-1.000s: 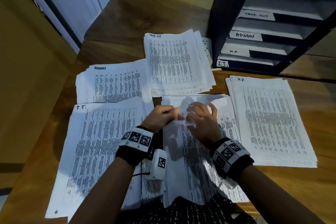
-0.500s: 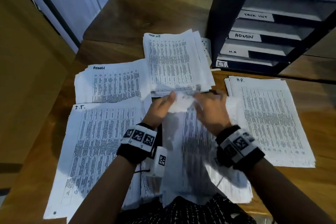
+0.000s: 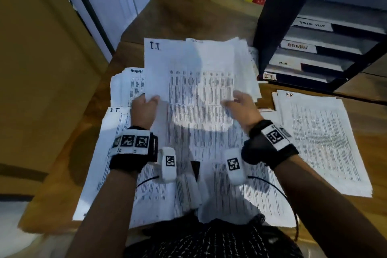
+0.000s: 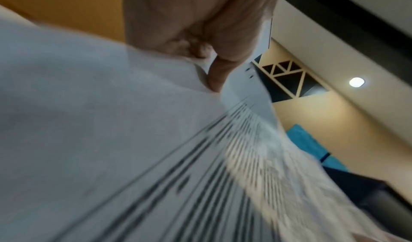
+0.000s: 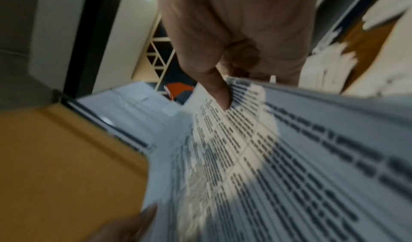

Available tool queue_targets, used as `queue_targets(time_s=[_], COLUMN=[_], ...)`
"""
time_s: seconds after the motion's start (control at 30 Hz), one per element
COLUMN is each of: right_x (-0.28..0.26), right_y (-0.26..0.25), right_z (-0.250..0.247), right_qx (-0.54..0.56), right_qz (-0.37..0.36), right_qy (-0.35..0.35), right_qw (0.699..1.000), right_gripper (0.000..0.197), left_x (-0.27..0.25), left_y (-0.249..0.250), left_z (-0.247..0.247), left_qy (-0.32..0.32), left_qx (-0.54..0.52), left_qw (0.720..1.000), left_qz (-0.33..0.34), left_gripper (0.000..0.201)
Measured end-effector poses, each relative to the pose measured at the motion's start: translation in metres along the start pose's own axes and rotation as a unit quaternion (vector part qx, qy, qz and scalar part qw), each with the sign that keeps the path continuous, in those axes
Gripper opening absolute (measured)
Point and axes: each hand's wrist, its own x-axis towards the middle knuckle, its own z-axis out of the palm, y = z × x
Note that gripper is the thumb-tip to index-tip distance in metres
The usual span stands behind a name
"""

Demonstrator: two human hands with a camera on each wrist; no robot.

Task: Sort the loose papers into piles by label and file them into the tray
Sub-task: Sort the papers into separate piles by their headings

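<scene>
Head view: both hands lift one printed sheet marked "I.T." (image 3: 188, 73) above the wooden tabletop (image 3: 69, 153). The left hand (image 3: 144, 109) pinches the sheet's left edge, thumb on the printed face; the left wrist view shows the thumb (image 4: 219, 73) pressed onto the paper with the fingers curled behind it. The right hand (image 3: 243, 107) grips the right side of the same sheet, and the right wrist view shows its thumb (image 5: 214, 87) lying on the rows of print. The sheet is held tilted, its far edge raised toward the tray (image 3: 274, 27).

Under and around the held sheet lie the piles. The "I.T." pile (image 3: 117, 153) lies at near left, partly under the left wrist. The "ADMIN" pile (image 3: 127, 84) lies just beyond it, its right part hidden by the held sheet. The "H.R." pile (image 3: 318, 142) lies at right, apart from the others. A further stack (image 3: 247, 65) shows past the sheet's far right edge, beside the tray; its label is hidden. Unsorted sheets (image 3: 219, 195) lie between the forearms at the near edge.

The dark tray stands at far right with four labelled slots, the lowest reading "I.T." (image 3: 269, 76); the upper labels are blurred.
</scene>
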Motion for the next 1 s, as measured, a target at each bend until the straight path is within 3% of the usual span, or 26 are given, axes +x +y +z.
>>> queue_targets(time_s=[0.03,0.1,0.2,0.3,0.4,0.5,0.67,0.73,0.8,0.87,0.93,1.0], right_x=[-0.004,-0.012,-0.02,-0.03,-0.048,-0.06,-0.063,-0.059,-0.052,-0.041,-0.026,-0.012], right_y=[0.007,0.023,0.046,0.057,0.053,0.053,0.053,0.049,0.041,0.03,0.023,0.026], right_z=[0.014,0.038,0.07,0.091,0.107,0.119,0.12,0.109,0.091,0.066,0.039,0.014], right_qx=[-0.016,-0.043,-0.065,-0.092,-0.161,-0.214,-0.292,-0.262,-0.219,-0.186,-0.16,-0.219], right_qz=[0.004,0.021,0.061,0.075,0.088,0.083,0.072,0.051,0.004,-0.044,-0.054,-0.075], right_qy=[-0.014,-0.044,-0.074,-0.093,-0.106,-0.076,-0.136,-0.148,-0.138,-0.101,-0.041,0.02], right_qw=[1.0,0.998,0.993,0.989,0.977,0.97,0.944,0.952,0.966,0.976,0.985,0.973], right_gripper=[0.012,0.039,0.027,0.03,0.052,0.066,0.053,0.056,0.058,0.046,0.039,0.037], left_x=[0.004,0.012,0.009,-0.005,-0.014,-0.021,-0.03,-0.031,-0.029,-0.026,-0.023,-0.021], left_y=[-0.012,-0.037,-0.069,-0.084,-0.086,-0.081,-0.076,-0.072,-0.063,-0.047,-0.028,-0.011], left_z=[-0.007,-0.021,-0.038,-0.043,-0.037,-0.028,-0.016,-0.013,-0.008,0.001,0.015,0.036], left_qy=[0.025,0.081,0.147,0.146,0.128,0.11,0.13,0.133,0.123,0.091,0.034,-0.038], left_qx=[0.05,0.139,0.174,0.162,0.173,0.19,0.168,0.157,0.164,0.179,0.202,0.215], left_qw=[0.998,0.979,0.942,0.93,0.932,0.929,0.932,0.936,0.946,0.959,0.971,0.976], left_qz=[-0.027,-0.122,-0.247,-0.295,-0.292,-0.297,-0.295,-0.285,-0.251,-0.202,-0.124,-0.021], left_gripper=[0.021,0.046,0.084,0.085,0.081,0.077,0.079,0.08,0.079,0.074,0.062,0.046])
